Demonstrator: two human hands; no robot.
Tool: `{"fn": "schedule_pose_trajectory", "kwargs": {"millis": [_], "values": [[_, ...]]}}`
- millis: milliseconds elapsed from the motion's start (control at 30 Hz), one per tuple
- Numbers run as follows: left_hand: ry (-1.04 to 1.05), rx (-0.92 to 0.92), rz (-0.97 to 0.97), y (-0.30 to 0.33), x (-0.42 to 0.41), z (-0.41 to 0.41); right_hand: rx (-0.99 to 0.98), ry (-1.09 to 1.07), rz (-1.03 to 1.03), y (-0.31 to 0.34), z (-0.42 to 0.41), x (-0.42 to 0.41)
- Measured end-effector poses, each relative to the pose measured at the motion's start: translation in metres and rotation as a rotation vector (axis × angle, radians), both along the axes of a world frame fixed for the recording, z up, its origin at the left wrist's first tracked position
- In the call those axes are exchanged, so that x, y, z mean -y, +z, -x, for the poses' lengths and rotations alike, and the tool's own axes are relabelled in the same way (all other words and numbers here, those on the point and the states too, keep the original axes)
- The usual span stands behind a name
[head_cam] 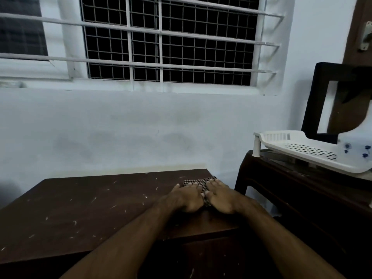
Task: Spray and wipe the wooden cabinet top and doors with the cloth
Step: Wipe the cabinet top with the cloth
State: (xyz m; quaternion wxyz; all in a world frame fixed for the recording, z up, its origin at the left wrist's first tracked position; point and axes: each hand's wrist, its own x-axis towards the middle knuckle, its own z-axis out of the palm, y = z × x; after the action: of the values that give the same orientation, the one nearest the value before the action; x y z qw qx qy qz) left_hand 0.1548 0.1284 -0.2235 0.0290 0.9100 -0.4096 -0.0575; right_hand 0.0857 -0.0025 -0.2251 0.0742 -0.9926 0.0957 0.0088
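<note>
Wall with the barred window [169, 41] behind, dark outside. Below it the wooden cabinet top [84, 210], dark brown, flecked all over with pale scratches or lint. To the right a second dark bench [298, 190] with a white plastic tray [314, 152] on it, black frame leaning behind.

Both hands flat on the checkered cloth [198, 183] at the cabinet's far right corner, side by side and touching. Left hand [185, 198] and right hand [221, 199]: fingers straight, spread, pressing down, not curled round anything. Cloth mostly hidden under them, only its far edge showing.

No spray bottle in view. Can't tell if the top is wet.

Looks like the wipe is starting from the right corner. To do it well: keep palms flat, even pressure, pull in long overlapping passes leftward so flecks go off one edge, not scattered. Doors untouched, barely in view.
</note>
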Motion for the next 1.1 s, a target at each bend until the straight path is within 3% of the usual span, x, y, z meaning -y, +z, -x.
{"fn": "schedule_pose_trajectory", "kwargs": {"millis": [400, 767, 1100], "values": [[0.074, -0.032, -0.028, -0.011, 0.047, -0.126, -0.064, -0.001, 0.054, -0.015, -0.14, 0.043], [-0.01, -0.017, -0.034, -0.002, 0.024, -0.119, -0.034, 0.016, 0.115, -0.03, -0.129, 0.032], [0.034, -0.003, 0.035, -0.008, 0.042, -0.137, -0.045, 0.002, 0.125, -0.024, -0.161, 0.053]]}}
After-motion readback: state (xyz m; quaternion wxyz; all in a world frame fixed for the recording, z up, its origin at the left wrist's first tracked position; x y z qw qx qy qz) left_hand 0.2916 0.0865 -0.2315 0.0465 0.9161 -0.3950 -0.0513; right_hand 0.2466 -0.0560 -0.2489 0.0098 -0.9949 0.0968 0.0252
